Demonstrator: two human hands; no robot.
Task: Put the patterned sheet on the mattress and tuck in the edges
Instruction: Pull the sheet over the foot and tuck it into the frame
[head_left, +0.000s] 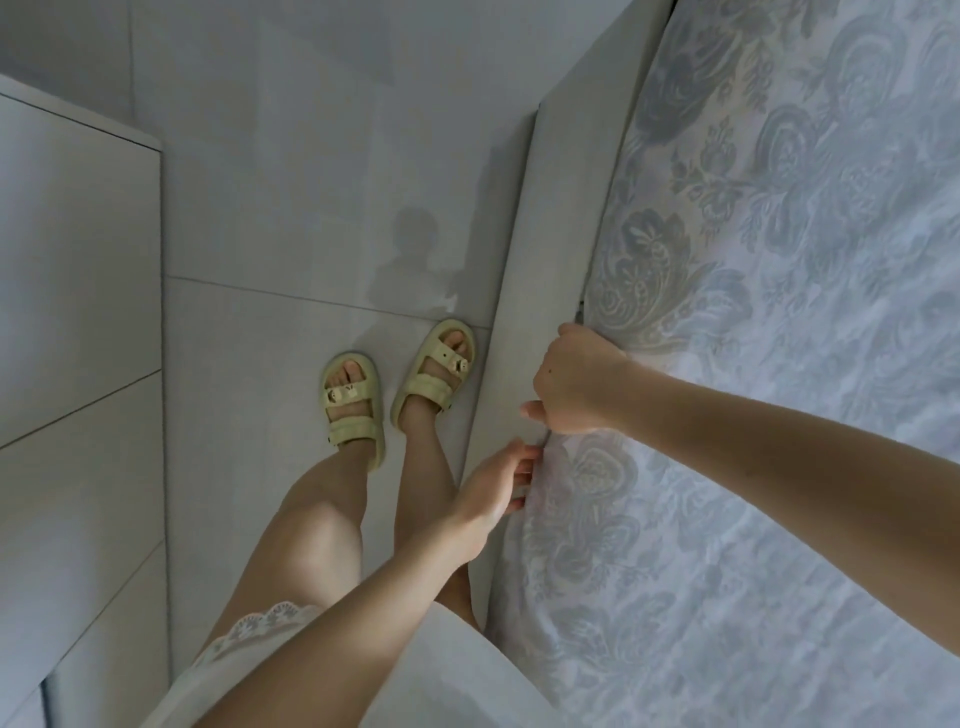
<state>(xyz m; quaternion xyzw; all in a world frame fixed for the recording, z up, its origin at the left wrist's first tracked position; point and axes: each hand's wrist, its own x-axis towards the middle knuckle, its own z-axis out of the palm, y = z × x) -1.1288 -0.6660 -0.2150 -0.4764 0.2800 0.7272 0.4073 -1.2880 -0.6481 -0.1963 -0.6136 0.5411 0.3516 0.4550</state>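
Standing beside the grey bed frame (561, 208), we curl our right hand (576, 379) over the edge of the patterned sheet (779, 312), which lies spread over the mattress; our left hand (493, 488), fingers loosely straight, touches that same edge.

- Floor (291, 156): big pale grey tiles, glossy, with a faint sheen in the upper part of the view.
- Grout line (311, 299): thin and dark, crossing the floor at a slight slant from the cabinet side towards the bed frame.
- Cabinet (78, 260): white and flat-fronted along the left edge; thin dark seams split its front into panels.
- Bed frame (566, 208): pale grey side rail, cloth-like surface, running from upper right down to lower centre.
- Floor shows as a strip between cabinet and bed frame.
- Shadow (410, 249): soft dark blotch on the tiles just beside the bed frame.
- Light: dim, cool, bluish-grey; shadow edges soft.
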